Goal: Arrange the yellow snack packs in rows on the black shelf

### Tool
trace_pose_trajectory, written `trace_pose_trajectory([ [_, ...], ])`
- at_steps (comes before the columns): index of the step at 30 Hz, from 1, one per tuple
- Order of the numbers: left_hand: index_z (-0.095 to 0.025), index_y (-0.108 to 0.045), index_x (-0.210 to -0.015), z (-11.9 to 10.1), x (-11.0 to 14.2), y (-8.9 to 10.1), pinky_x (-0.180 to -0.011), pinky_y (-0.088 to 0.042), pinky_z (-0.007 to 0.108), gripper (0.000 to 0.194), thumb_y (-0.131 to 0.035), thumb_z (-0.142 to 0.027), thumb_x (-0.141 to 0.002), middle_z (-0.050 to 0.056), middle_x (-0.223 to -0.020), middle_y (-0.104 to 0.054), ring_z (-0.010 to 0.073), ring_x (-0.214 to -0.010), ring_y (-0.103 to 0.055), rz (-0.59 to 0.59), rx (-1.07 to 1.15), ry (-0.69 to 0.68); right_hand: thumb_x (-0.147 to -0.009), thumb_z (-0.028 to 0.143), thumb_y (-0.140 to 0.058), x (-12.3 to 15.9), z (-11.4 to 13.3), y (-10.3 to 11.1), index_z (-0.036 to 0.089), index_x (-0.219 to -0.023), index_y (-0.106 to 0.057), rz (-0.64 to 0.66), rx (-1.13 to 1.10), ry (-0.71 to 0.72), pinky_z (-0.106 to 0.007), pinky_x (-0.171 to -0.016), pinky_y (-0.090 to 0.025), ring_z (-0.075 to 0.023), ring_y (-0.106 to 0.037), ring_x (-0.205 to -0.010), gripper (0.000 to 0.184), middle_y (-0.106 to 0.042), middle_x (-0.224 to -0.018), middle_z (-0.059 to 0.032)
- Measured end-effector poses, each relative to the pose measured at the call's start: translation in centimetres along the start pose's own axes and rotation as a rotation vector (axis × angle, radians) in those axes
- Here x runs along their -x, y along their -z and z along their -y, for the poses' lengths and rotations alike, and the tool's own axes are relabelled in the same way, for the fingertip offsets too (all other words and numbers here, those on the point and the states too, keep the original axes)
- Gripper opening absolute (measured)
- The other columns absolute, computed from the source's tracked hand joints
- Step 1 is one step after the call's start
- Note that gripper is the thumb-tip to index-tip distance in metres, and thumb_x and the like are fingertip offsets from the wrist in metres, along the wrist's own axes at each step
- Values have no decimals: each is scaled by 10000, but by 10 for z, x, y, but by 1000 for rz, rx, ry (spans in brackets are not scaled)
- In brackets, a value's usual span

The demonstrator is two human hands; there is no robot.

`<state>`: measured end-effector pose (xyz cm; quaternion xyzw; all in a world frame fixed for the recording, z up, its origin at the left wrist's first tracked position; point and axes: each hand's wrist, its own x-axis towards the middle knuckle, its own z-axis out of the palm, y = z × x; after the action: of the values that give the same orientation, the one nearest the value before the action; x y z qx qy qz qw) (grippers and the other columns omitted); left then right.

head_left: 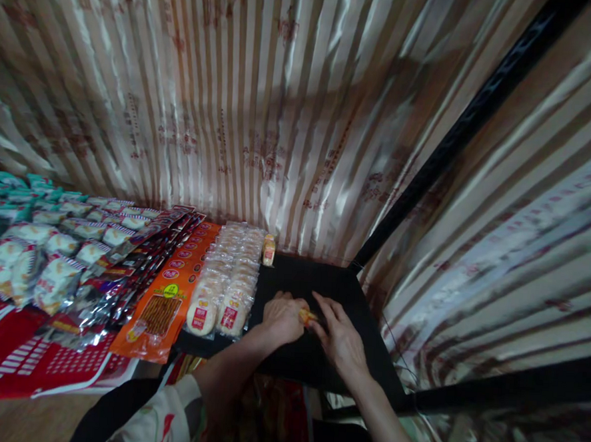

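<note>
Small yellow-orange packet (306,316): at mid-shelf, grasped by left hand (283,317). Right hand (342,336): fingers spread beside it, contact unclear. Black shelf (311,362): bare surface reaches the right edge. Cracker packs (231,316): two rows, leftward.

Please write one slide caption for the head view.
Bare left hand holding a small yellow-orange item, bare right hand alongside, above a flat black shelf.

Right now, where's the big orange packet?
In the head view, the orange packet lies left of centre, between the dark packets on its left and the wrapped crackers on its right.
</note>
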<state>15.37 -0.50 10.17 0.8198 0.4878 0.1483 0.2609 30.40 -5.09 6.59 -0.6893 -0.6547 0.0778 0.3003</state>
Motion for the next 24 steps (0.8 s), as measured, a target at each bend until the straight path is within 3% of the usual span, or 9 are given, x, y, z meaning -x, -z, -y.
trace_pose_trajectory([
  [2, -302, -694, -945, 3, -5, 9, -896, -450, 327, 221, -564, -289, -767, 61, -908, -643, 239, -971, -558, 32, -14, -67, -759, 295, -551, -8, -1, 0, 256, -1118, -611, 151, -96, 79, -341, -845, -485, -226, -608, -991, 366, -639, -1101, -69],
  [4, -293, -677, -1016, 7, -11, 14, -941, -431, 334, 279, -574, -271, -758, 62, -957, -632, 238, -999, -546, 6, 2, -85, -749, 305, -563, -17, -2, -6, 237, -1017, -656, 210, -165, 63, -321, -783, -487, -211, -630, -862, 291, -675, -967, -56],
  [7, -260, -519, -1267, 9, -19, 15, -965, -426, 325, 510, -542, -217, -759, 83, -1204, -537, 243, -1108, -499, -128, 63, 3, -727, 355, -577, -36, -7, -25, 208, -910, -670, 156, -273, -70, -292, -643, -472, -180, -597, -657, 252, -667, -774, -26],
  [10, -167, -452, -1323, 9, -25, 7, -1033, -374, 324, 545, -467, -157, -778, 128, -1329, -441, 253, -1215, -432, -282, 108, 128, -713, 409, -574, -61, -10, -50, 197, -819, -664, 95, -441, -176, -273, -608, -461, -167, -582, -617, 254, -650, -680, -6],
  [14, -94, -424, -1343, 12, -35, -13, -1119, -263, 316, 526, -411, -173, -823, 144, -1436, -357, 240, -1328, -328, -318, 248, 218, -709, 459, -550, -98, -9, -84, 191, -810, -660, 38, -527, -229, -286, -649, -471, -180, -605, -682, 306, -672, -718, -23],
  [18, -43, -341, -1387, 23, -54, -28, -1150, -196, 310, 564, -375, -170, -838, 144, -1477, -310, 204, -1378, -256, -300, 408, 340, -703, 507, -538, -127, -5, -110, 183, -860, -657, 81, -562, -213, -310, -704, -484, -190, -624, -730, 379, -695, -788, -39],
  [24, -26, -307, -1397, 41, -83, -39, -1157, -168, 315, 566, -346, -198, -860, 158, -1492, -265, 200, -1398, -201, -343, 482, 434, -734, 521, -510, -148, -4, -135, 200, -897, -628, 100, -555, -208, -331, -766, -494, -201, -644, -805, 379, -704, -867, -46],
])
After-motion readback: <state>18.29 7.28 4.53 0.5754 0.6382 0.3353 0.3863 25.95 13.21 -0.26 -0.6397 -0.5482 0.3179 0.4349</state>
